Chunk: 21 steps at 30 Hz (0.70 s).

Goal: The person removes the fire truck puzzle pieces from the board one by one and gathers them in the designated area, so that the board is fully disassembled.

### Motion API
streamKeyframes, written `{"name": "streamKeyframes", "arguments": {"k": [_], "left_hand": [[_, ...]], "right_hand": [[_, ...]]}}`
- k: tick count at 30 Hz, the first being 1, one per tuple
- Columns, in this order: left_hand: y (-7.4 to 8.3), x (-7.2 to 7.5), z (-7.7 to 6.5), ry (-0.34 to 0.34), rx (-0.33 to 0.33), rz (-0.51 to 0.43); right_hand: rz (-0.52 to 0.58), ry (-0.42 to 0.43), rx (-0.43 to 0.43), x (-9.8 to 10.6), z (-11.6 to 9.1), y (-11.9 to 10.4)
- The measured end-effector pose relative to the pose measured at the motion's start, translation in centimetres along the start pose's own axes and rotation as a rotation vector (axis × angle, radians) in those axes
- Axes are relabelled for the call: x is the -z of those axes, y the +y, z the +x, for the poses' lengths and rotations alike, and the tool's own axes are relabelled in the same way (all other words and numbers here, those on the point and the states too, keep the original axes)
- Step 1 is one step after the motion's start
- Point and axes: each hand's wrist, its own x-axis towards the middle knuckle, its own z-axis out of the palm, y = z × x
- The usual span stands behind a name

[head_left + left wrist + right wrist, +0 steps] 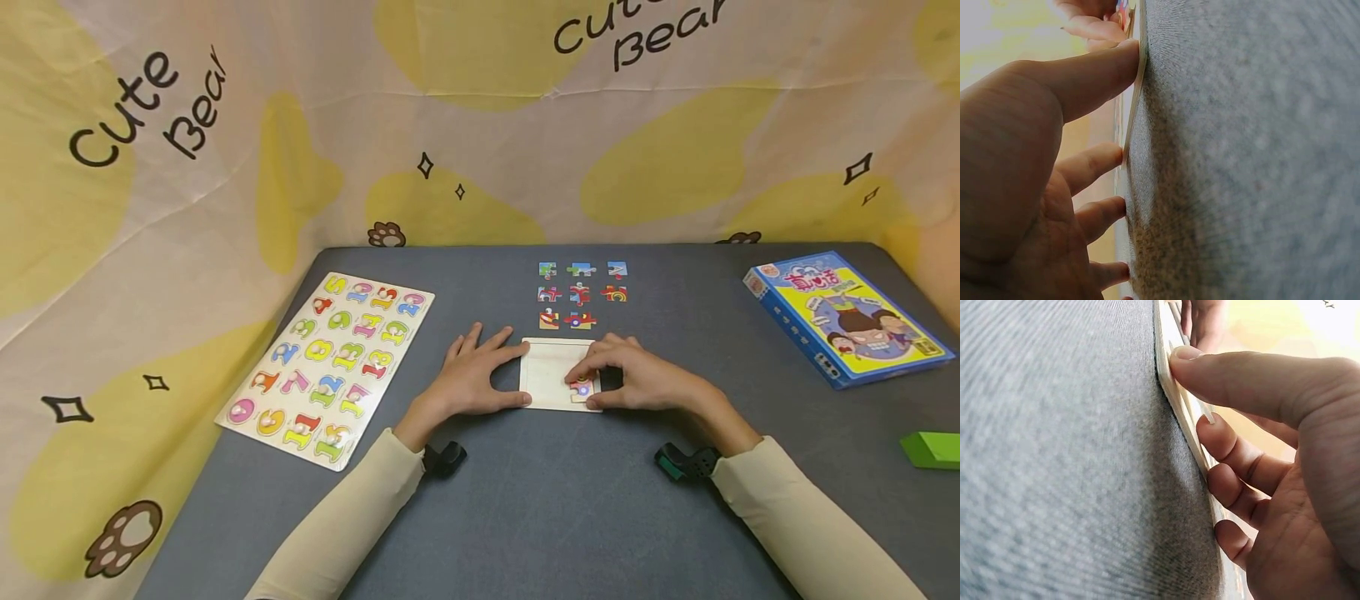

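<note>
A shallow white puzzle tray [543,375] lies on the table between both hands. My left hand [474,379] rests at its left edge, thumb and forefinger touching the rim and the other fingers spread on the tabletop. Over the tray's lower right corner, my right hand [633,375] has curled fingers and pinches a colourful puzzle piece [581,390] between forefinger and thumb. In the right wrist view the thumb [1204,369] lies along the tray's edge; most of the piece is hidden there. Several loose jigsaw pieces [580,293] lie in rows just beyond the tray.
At left lies a number board [352,340] with coloured numerals. A blue and yellow box [855,321] sits at the back right, and a green block [930,450] near the right edge. Behind the grey table [555,517] hangs a printed cloth [480,125].
</note>
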Motion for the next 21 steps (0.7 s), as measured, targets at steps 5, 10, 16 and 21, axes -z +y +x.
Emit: {"name": "streamKeyframes", "arguments": {"k": [5, 10, 16, 21], "left_hand": [[0.0, 0.0, 0.0, 0.0, 0.0, 0.004], [0.0, 0.0, 0.0, -0.002, 0.0, 0.001], [0.0, 0.0, -0.1, -0.003, -0.003, -0.005], [0.1, 0.0, -0.2, 0.004, -0.008, -0.006]], "right_hand": [[0.034, 0.019, -0.003, 0.2, 0.0, 0.5], [0.051, 0.077, 0.01, 0.4, -0.2, 1.4], [0.083, 0.144, 0.004, 0.8, -0.4, 2.5], [0.109, 0.195, -0.045, 1.4, -0.7, 3.4]]}}
